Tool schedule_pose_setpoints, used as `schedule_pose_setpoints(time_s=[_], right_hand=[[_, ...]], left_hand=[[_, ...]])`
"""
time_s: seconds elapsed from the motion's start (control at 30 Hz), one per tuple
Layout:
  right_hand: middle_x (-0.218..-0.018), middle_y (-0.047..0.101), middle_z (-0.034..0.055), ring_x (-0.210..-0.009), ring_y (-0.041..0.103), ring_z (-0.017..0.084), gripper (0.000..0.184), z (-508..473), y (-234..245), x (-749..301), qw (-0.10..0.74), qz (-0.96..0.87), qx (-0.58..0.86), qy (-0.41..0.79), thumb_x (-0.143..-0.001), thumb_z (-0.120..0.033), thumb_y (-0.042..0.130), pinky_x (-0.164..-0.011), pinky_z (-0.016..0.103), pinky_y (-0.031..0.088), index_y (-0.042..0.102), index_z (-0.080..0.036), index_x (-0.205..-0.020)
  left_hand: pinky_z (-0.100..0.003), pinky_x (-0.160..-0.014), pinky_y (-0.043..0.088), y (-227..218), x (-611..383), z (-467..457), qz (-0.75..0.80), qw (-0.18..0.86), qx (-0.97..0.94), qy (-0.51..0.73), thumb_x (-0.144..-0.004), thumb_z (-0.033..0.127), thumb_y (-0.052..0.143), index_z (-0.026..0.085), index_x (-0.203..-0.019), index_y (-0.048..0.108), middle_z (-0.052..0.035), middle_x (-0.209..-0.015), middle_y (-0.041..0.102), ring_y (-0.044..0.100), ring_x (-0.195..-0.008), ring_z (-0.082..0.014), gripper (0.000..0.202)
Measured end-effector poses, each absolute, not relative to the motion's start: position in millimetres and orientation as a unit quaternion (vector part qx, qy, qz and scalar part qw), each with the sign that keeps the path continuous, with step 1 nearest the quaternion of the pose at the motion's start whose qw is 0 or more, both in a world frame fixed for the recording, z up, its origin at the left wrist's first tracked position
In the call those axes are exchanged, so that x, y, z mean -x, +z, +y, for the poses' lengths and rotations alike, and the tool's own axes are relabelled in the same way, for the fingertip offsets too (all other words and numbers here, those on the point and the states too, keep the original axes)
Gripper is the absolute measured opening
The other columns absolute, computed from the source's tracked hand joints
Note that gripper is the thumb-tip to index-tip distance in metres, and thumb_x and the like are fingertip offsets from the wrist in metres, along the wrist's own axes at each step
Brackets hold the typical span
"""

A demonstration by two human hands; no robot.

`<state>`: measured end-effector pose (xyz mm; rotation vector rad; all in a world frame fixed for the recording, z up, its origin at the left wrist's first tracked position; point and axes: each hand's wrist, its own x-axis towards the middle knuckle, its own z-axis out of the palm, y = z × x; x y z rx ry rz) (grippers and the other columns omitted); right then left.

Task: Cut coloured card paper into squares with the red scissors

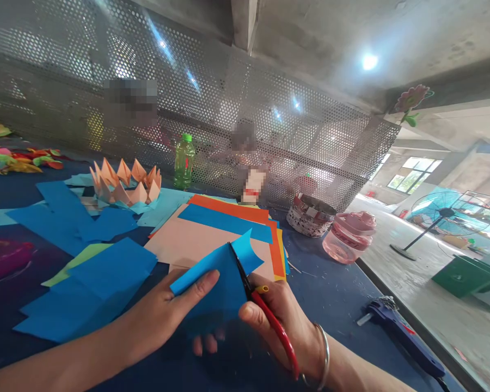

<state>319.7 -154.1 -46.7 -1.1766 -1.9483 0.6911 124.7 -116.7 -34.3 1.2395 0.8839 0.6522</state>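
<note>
My left hand [188, 296] is closed on a folded sheet of blue paper [220, 280], thumb on top and fingertips showing below it. In my right hand [283, 310] is a pair of scissors [275, 321] with red handles and dark blades. The blades lie across the blue paper near its upper fold, and the paper's right part curls up beyond them. Behind the hands rests a stack of coloured sheets [167, 234], pale pink on top with orange and yellow below. A blue strip [228, 222] lies on that stack.
Blue paper pieces [102, 283] lie left, near a peach folded-paper ring [126, 188]. A green bottle [184, 163], round tub [310, 215] and pink-lidded jar [349, 237] stand behind. A blue glue gun [406, 337] lies right, by the table edge. Perforated metal panels [212, 109] rise behind.
</note>
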Motion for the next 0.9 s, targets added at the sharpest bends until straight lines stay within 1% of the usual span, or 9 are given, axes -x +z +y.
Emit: schedule_pose_setpoints(time_s=[0.17,0.23,0.33,0.4,0.47,0.57,0.67,0.77,0.9], right_hand=[[-0.064,0.057,0.0021,-0.06,0.051,0.014,0.065,-156,-45,-320,0.359,-0.756,0.461,0.296,-0.08,-0.08,0.043,-0.053,0.024,0.041,0.058,-0.017,-0.081],[-0.066,0.058,0.002,-0.059,0.05,0.014,0.064,-156,-44,-321,0.357,-0.754,0.456,0.31,-0.081,-0.078,0.045,-0.054,0.024,0.041,0.058,-0.016,-0.083],[-0.066,0.056,0.0014,-0.058,0.048,0.012,0.061,-155,-46,-322,0.36,-0.751,0.45,0.321,-0.084,-0.075,0.044,-0.052,0.023,0.038,0.057,-0.015,-0.085],[-0.062,0.052,-0.0001,-0.055,0.043,0.011,0.061,-155,-48,-322,0.36,-0.749,0.457,0.317,-0.086,-0.075,0.042,-0.05,0.023,0.034,0.056,-0.015,-0.082],[-0.059,0.048,-0.0012,-0.054,0.039,0.011,0.061,-154,-49,-322,0.363,-0.745,0.465,0.311,-0.086,-0.074,0.041,-0.049,0.024,0.031,0.055,-0.016,-0.077],[-0.061,0.046,-0.0012,-0.056,0.037,0.011,0.06,-155,-51,-321,0.376,-0.739,0.471,0.302,-0.086,-0.074,0.041,-0.05,0.024,0.03,0.051,-0.017,-0.072],[-0.06,0.044,-0.0024,-0.054,0.036,0.011,0.058,-155,-51,-322,0.372,-0.731,0.485,0.305,-0.088,-0.073,0.041,-0.05,0.025,0.029,0.051,-0.018,-0.073],[-0.056,0.042,-0.0041,-0.051,0.036,0.01,0.051,-154,-49,-324,0.363,-0.711,0.526,0.293,-0.092,-0.066,0.041,-0.048,0.024,0.027,0.05,-0.019,-0.075],[-0.055,0.045,-0.0047,-0.049,0.037,0.01,0.043,-145,-42,-333,0.335,-0.695,0.601,0.207,-0.093,-0.057,0.048,-0.048,0.023,0.028,0.046,-0.021,-0.069]], left_hand=[[-0.028,-0.044,0.055,-33,-123,-114,0.385,0.684,-0.556,0.273,-0.07,0.053,0.072,0.025,-0.086,0.073,0.0004,-0.056,0.072,0.07,-0.051,-0.0236,0.032],[-0.027,-0.044,0.055,-38,-124,-113,0.372,0.691,-0.558,0.269,-0.072,0.055,0.07,0.023,-0.08,0.073,-0.0003,-0.055,0.072,0.07,-0.05,-0.0219,0.033],[-0.022,-0.039,0.051,-50,-125,-112,0.368,0.692,-0.559,0.271,-0.082,0.06,0.058,0.018,-0.065,0.07,-0.0026,-0.052,0.071,0.068,-0.045,-0.0177,0.047],[-0.021,-0.04,0.051,-54,-125,-112,0.369,0.69,-0.564,0.263,-0.085,0.061,0.055,0.016,-0.061,0.069,-0.0039,-0.054,0.073,0.068,-0.046,-0.0169,0.052],[-0.021,-0.043,0.053,-53,-125,-113,0.37,0.69,-0.567,0.255,-0.085,0.061,0.055,0.016,-0.063,0.07,-0.0043,-0.056,0.074,0.069,-0.048,-0.0167,0.052],[-0.021,-0.044,0.053,-48,-124,-113,0.378,0.69,-0.566,0.247,-0.087,0.059,0.053,0.016,-0.07,0.071,-0.0045,-0.057,0.074,0.069,-0.049,-0.0166,0.05],[-0.022,-0.043,0.053,-50,-123,-111,0.369,0.686,-0.575,0.25,-0.089,0.057,0.051,0.016,-0.079,0.07,-0.0041,-0.057,0.074,0.069,-0.048,-0.0177,0.046],[-0.023,-0.044,0.054,-56,-123,-107,0.37,0.681,-0.58,0.25,-0.089,0.058,0.051,0.016,-0.077,0.07,-0.0043,-0.058,0.074,0.07,-0.048,-0.0182,0.047],[-0.024,-0.045,0.053,-57,-122,-108,0.382,0.673,-0.592,0.226,-0.086,0.062,0.051,0.016,-0.079,0.07,-0.0052,-0.06,0.074,0.069,-0.05,-0.0183,0.051]])
